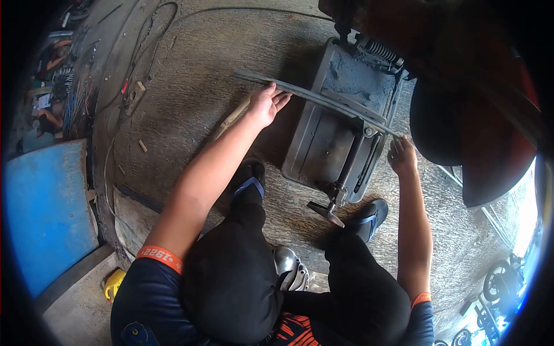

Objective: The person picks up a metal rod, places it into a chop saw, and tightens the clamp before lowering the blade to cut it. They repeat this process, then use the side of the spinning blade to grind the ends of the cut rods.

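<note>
Step in hand: apparently positioning one metal bar (317, 99), which lay across one vise (349, 164) on one machine base (296, 157). Two hands attended: the left hand (265, 105) touched the bar, fingers slightly apart; the right hand (403, 155) had fingers clamped on its end. Next move seemingly called for steady, two-handed alignment.

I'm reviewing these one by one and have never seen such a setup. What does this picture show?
It's one view, from a camera worn on the person's head, looking down. There's no robot, just two bare hands: the left hand steadies a long bar partway along, and the right hand holds its other end. The bar crosses a machine base on the floor. The base carries a screw; whether it clamps the bar is unclear. The dark red part may be a saw guard.
</note>
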Demonstrator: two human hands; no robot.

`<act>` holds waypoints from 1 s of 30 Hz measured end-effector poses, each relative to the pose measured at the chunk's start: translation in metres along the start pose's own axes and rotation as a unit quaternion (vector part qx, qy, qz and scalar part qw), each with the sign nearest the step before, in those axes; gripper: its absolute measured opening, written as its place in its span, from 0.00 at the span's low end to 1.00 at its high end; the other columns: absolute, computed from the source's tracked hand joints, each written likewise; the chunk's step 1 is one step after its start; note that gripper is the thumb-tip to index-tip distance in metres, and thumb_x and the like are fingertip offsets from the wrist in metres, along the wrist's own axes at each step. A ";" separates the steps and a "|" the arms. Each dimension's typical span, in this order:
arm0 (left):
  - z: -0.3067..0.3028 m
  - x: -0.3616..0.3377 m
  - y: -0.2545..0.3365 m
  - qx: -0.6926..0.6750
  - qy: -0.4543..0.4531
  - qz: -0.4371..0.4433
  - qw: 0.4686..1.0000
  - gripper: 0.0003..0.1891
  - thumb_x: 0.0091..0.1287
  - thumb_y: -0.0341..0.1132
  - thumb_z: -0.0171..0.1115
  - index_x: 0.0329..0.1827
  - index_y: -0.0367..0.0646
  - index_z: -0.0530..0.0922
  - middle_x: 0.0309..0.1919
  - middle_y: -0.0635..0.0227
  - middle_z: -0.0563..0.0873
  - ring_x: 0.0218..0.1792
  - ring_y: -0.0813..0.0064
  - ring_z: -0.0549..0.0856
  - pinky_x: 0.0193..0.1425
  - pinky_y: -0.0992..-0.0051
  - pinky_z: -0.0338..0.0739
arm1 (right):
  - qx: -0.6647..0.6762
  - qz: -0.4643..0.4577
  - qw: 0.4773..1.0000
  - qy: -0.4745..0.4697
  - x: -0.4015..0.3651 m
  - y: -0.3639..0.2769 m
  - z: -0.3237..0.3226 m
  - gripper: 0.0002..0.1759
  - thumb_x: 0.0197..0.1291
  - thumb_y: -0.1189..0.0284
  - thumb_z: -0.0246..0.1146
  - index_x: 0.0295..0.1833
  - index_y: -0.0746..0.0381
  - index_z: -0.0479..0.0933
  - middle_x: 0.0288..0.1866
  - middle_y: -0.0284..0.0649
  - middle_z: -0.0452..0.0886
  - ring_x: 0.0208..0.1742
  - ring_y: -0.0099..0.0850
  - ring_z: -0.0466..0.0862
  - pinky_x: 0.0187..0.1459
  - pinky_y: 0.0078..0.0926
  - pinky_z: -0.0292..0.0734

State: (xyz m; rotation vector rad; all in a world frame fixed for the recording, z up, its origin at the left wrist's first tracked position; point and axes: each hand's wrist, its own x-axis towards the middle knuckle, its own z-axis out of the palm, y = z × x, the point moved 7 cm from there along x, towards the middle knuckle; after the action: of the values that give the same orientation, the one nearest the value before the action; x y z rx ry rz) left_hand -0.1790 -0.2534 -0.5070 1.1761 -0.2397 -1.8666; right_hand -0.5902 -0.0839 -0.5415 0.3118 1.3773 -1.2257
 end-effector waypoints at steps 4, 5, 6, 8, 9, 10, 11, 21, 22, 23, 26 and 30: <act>-0.001 -0.002 0.001 0.018 0.011 -0.001 1.000 0.10 0.76 0.36 0.48 0.50 0.37 0.71 0.47 0.55 0.82 0.48 0.62 0.84 0.55 0.65 0.83 | 0.034 -0.032 0.998 0.038 0.014 -0.011 -0.022 0.10 0.70 0.59 0.57 0.45 0.52 0.74 0.41 0.27 0.79 0.48 0.23 0.80 0.44 0.29 0.72; -0.002 -0.001 0.000 0.013 0.010 -0.004 1.000 0.10 0.76 0.36 0.48 0.50 0.38 0.71 0.46 0.57 0.82 0.48 0.63 0.84 0.55 0.65 0.83 | 0.031 -0.049 0.997 0.046 0.019 -0.017 -0.030 0.09 0.70 0.60 0.57 0.46 0.53 0.74 0.42 0.27 0.79 0.48 0.24 0.81 0.44 0.30 0.73; -0.002 0.001 -0.001 0.008 0.008 -0.007 1.000 0.10 0.76 0.36 0.48 0.49 0.38 0.72 0.45 0.58 0.83 0.48 0.63 0.84 0.55 0.66 0.83 | 0.027 -0.066 0.996 0.052 0.026 -0.021 -0.036 0.09 0.70 0.61 0.57 0.46 0.54 0.73 0.42 0.28 0.79 0.49 0.25 0.82 0.45 0.31 0.74; 0.000 -0.001 0.000 0.015 0.005 -0.003 1.000 0.10 0.76 0.36 0.48 0.49 0.39 0.72 0.45 0.58 0.83 0.47 0.64 0.84 0.54 0.66 0.82 | 0.039 -0.069 0.995 0.060 0.031 -0.024 -0.039 0.08 0.70 0.64 0.58 0.46 0.57 0.73 0.40 0.32 0.80 0.41 0.27 0.84 0.36 0.27 0.76; 0.000 -0.002 0.002 0.024 0.002 0.001 1.000 0.10 0.76 0.36 0.48 0.49 0.39 0.73 0.44 0.59 0.83 0.47 0.65 0.84 0.54 0.66 0.82 | 0.031 -0.072 0.995 0.057 0.034 -0.025 -0.039 0.08 0.69 0.66 0.58 0.45 0.58 0.73 0.38 0.34 0.79 0.38 0.27 0.84 0.31 0.23 0.76; -0.002 -0.003 0.003 0.023 0.004 0.002 1.000 0.10 0.76 0.36 0.48 0.49 0.39 0.73 0.44 0.59 0.83 0.47 0.65 0.84 0.54 0.66 0.82 | 0.023 -0.074 0.995 0.054 0.030 -0.026 -0.033 0.07 0.68 0.67 0.59 0.45 0.59 0.72 0.36 0.37 0.79 0.34 0.27 0.84 0.26 0.20 0.75; -0.001 -0.004 0.004 0.024 -0.002 0.003 1.000 0.10 0.76 0.36 0.49 0.48 0.39 0.73 0.44 0.59 0.83 0.47 0.65 0.84 0.54 0.66 0.82 | 0.023 -0.074 0.995 0.055 0.025 -0.025 -0.028 0.07 0.68 0.67 0.59 0.45 0.59 0.72 0.36 0.37 0.79 0.34 0.27 0.84 0.26 0.20 0.75; -0.002 0.002 0.003 0.016 0.008 0.004 1.000 0.10 0.75 0.36 0.50 0.48 0.36 0.71 0.45 0.56 0.82 0.47 0.62 0.83 0.55 0.66 0.83 | 0.077 -0.081 0.993 0.048 0.025 -0.024 -0.024 0.06 0.69 0.71 0.57 0.42 0.62 0.71 0.31 0.40 0.77 0.25 0.26 0.78 0.20 0.16 0.75; -0.002 0.003 0.003 0.017 0.009 0.005 1.000 0.10 0.75 0.36 0.50 0.48 0.36 0.71 0.45 0.56 0.82 0.47 0.62 0.83 0.55 0.66 0.83 | 0.065 -0.088 0.993 0.052 0.023 -0.025 -0.024 0.07 0.69 0.70 0.57 0.42 0.63 0.71 0.31 0.40 0.77 0.25 0.26 0.78 0.20 0.16 0.75; -0.002 0.003 0.001 0.017 0.007 -0.003 1.000 0.11 0.76 0.37 0.48 0.47 0.37 0.72 0.46 0.57 0.81 0.49 0.63 0.83 0.58 0.66 0.82 | 0.053 -0.094 0.993 0.056 0.021 -0.025 -0.024 0.07 0.69 0.70 0.57 0.42 0.63 0.71 0.32 0.40 0.78 0.26 0.26 0.79 0.21 0.16 0.75; -0.002 0.001 0.003 0.023 0.009 -0.006 1.000 0.11 0.76 0.37 0.47 0.46 0.39 0.73 0.46 0.59 0.82 0.50 0.65 0.82 0.60 0.66 0.80 | 0.047 -0.085 0.994 0.048 0.021 -0.024 -0.023 0.07 0.69 0.70 0.57 0.42 0.63 0.71 0.33 0.40 0.78 0.27 0.26 0.79 0.22 0.16 0.76; -0.002 0.000 0.005 0.035 0.016 0.000 0.999 0.09 0.76 0.38 0.48 0.45 0.42 0.74 0.44 0.61 0.84 0.49 0.65 0.83 0.58 0.66 0.80 | 0.042 -0.094 0.994 0.047 0.030 -0.024 -0.028 0.07 0.69 0.71 0.57 0.43 0.63 0.70 0.33 0.40 0.78 0.28 0.26 0.80 0.22 0.16 0.75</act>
State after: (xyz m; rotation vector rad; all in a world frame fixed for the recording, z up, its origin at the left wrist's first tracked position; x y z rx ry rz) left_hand -0.1747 -0.2560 -0.5049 1.2518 -0.2886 -1.8504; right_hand -0.6323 -0.0859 -0.5630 0.3071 1.4628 -1.4423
